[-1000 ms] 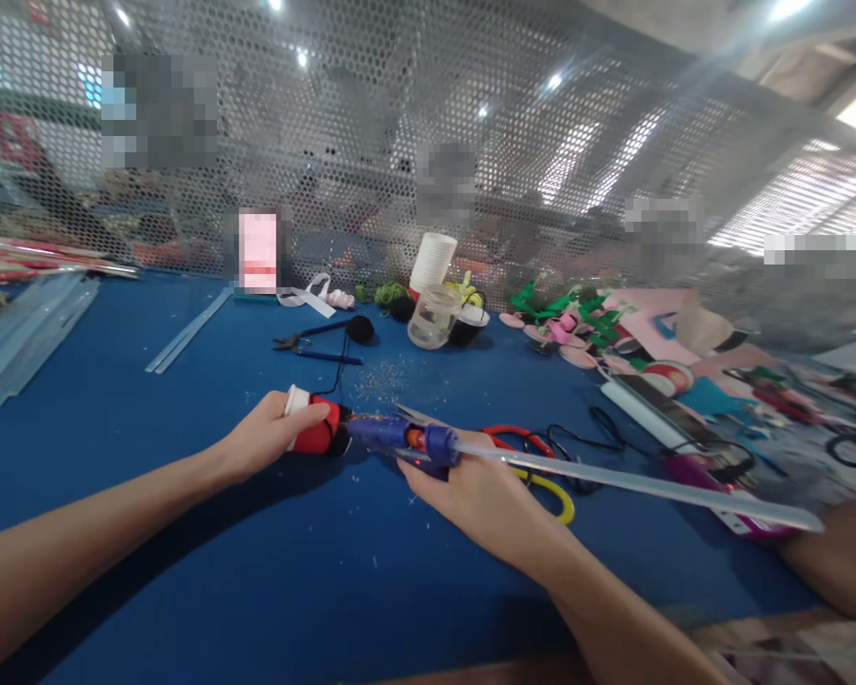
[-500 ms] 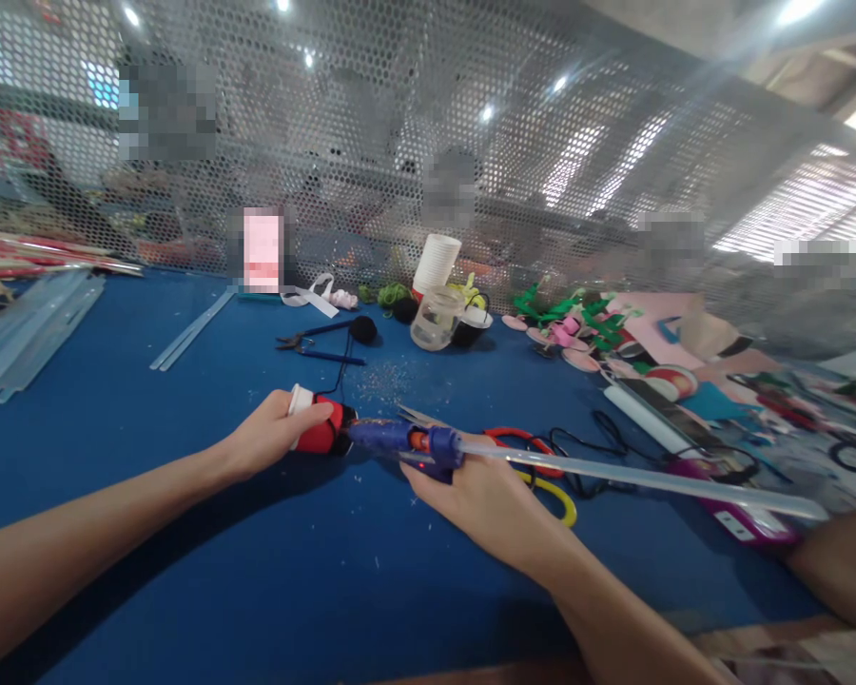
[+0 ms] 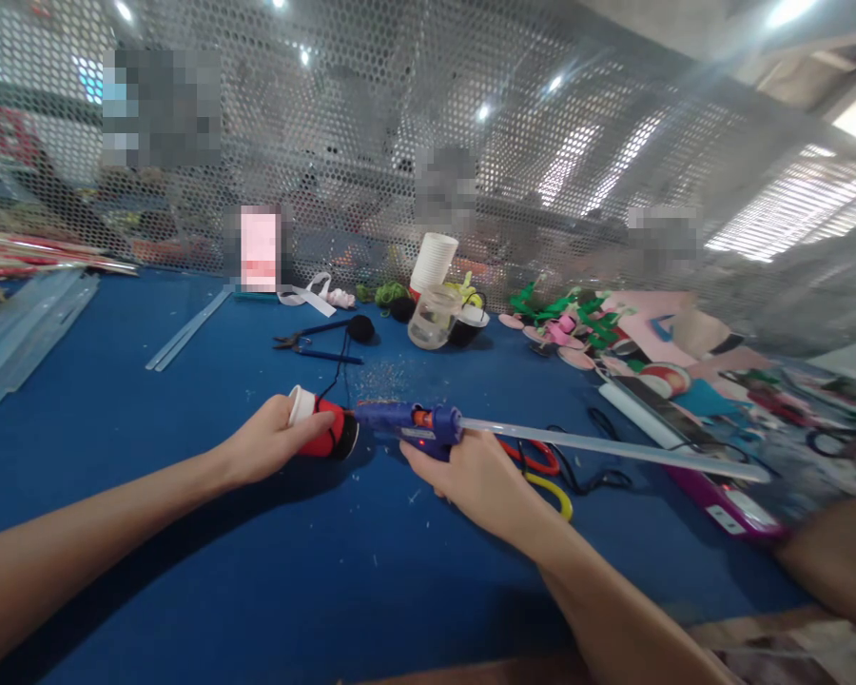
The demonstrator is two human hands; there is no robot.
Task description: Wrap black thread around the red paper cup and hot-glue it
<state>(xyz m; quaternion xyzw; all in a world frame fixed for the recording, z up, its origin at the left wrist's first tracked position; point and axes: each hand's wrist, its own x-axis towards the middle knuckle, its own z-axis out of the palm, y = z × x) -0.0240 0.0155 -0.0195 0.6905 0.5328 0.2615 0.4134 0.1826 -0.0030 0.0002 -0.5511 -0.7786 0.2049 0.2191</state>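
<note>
My left hand (image 3: 267, 433) is closed around a small paper cup (image 3: 322, 436) lying on its side, its white rim to the left, red in the middle and black at the right end. A black cord runs across the cup and up to a small black yarn ball (image 3: 361, 329). My right hand (image 3: 481, 480) grips a blue glue gun (image 3: 392, 417), with a long clear glue stick (image 3: 613, 447) jutting from its back. The nozzle is close to the cup's upper right side; whether it touches I cannot tell. Red-and-yellow-handled scissors (image 3: 556, 495) lie partly hidden behind my right hand.
Pliers (image 3: 314, 344) lie spread on the blue table (image 3: 292, 580). Behind stand a clear plastic cup (image 3: 434, 319) and stacked white cups (image 3: 435, 262) before a perforated metal screen (image 3: 371, 124). A purple power strip (image 3: 728, 509) and craft pieces fill the right; clear strips (image 3: 35, 333) lie left.
The cup has turned slightly in my left hand, showing more of its black end. The glue gun has shifted a little, its nozzle higher against the cup, and the glue stick's rear end has risen.
</note>
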